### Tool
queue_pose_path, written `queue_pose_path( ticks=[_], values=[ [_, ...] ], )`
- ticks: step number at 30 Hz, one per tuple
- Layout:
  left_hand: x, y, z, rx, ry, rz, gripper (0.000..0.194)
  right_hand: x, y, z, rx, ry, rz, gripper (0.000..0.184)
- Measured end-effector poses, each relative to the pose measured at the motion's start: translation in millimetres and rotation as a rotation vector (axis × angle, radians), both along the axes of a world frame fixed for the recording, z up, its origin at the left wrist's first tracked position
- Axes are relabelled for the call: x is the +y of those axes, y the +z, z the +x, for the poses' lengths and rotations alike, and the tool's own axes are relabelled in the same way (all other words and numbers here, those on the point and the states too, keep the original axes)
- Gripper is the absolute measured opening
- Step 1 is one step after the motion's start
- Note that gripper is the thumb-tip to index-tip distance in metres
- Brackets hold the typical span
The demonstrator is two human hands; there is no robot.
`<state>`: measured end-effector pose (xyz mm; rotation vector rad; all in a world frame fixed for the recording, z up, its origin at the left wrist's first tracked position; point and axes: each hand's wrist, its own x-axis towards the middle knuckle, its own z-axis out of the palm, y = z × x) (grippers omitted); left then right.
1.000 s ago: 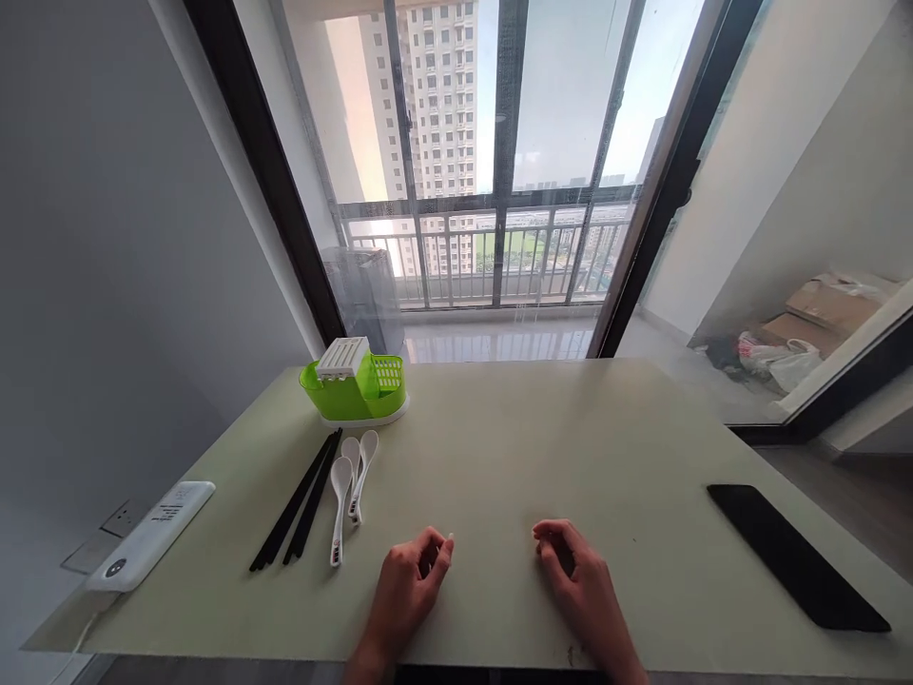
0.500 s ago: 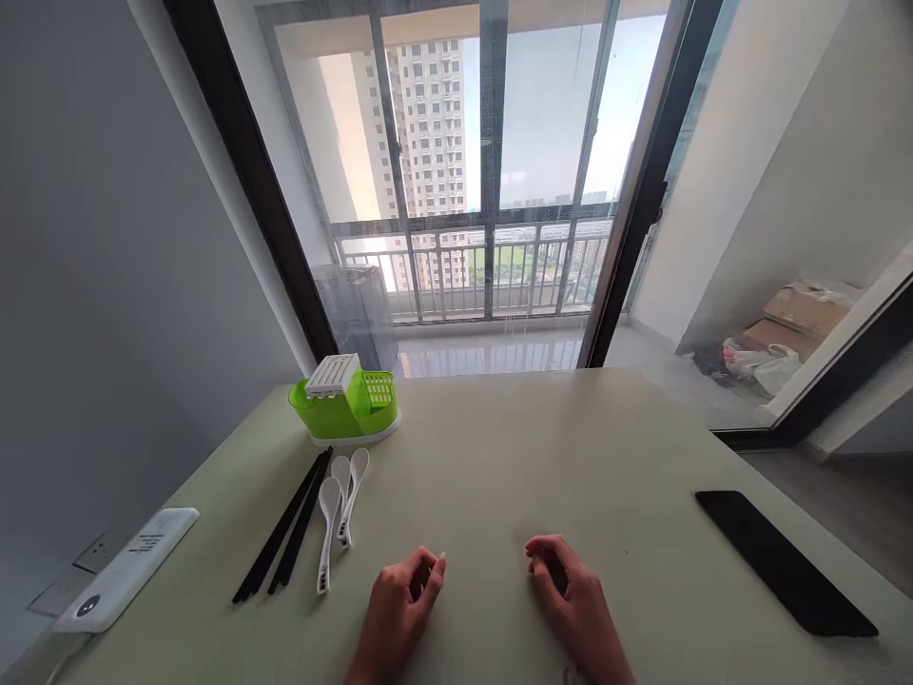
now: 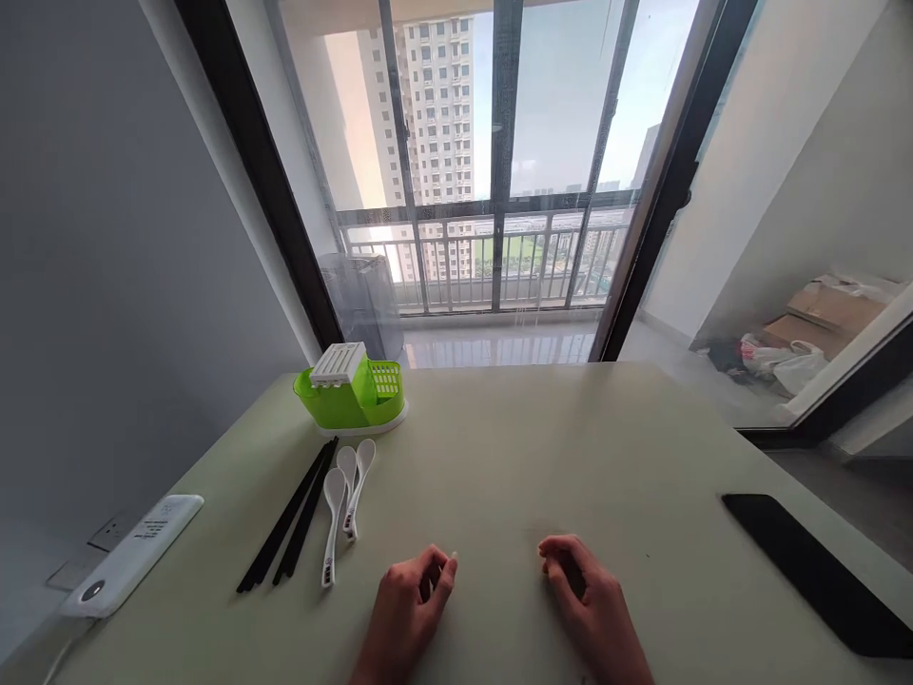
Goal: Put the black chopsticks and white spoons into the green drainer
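My left hand rests on the pale green table, its fingers curled in toward the thumb and nothing held. Opposite it lies my right hand, curled the same way and holding nothing. A bare strip of tabletop separates the two. Nearest to my left hand are three white spoons, lying close together with patterned handles toward me. Left of them, several black chopsticks lie in two slanting groups. Behind these stands a bright green cutlery holder with a white slotted top piece and a white base.
A white power strip with a cable lies at the table's left edge, by the grey wall. On the right edge is a flat black strip-shaped thing. Beyond the table's far edge are a glass door frame and a balcony.
My view has shifted slightly, so the table items sit a little higher and more to the right. Both hands keep their curled pose on the table.
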<state>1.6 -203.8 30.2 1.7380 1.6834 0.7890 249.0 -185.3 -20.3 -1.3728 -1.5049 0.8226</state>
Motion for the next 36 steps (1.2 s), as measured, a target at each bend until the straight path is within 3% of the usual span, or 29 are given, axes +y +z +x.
queue_pose_path(
  ticks=[8,11,15,16,20,23,31,36],
  values=[
    [-7,0.7,-4,-0.080,0.009,0.046,0.042,-3,-0.6,5,-0.041,-0.010,-0.036,0.031],
    [-13,10.7,-31,-0.067,0.206,0.178,0.041,-4,1.8,7,-0.068,-0.002,-0.020,0.030],
    [-5,34.0,-97,0.062,0.663,0.405,0.037,-3,-1.4,10,-0.097,0.009,-0.004,0.029],
    [0,38.9,-115,0.130,0.690,0.429,0.038,-3,-2.9,11,-0.100,0.008,0.002,0.029],
    [26,45.7,-173,0.466,0.669,0.296,0.054,-5,-6.7,11,-0.104,0.011,0.006,0.028],
    [39,43.5,-191,0.626,0.602,0.110,0.063,-5,-7.7,11,-0.104,0.002,0.004,0.028],
    [52,56.2,-179,0.919,0.529,-0.142,0.083,-3,-9.0,15,-0.152,0.023,0.028,0.025],
    [61,63.2,-174,0.955,0.484,-0.229,0.084,-4,-9.5,15,-0.178,0.016,0.024,0.025]
  ],
)
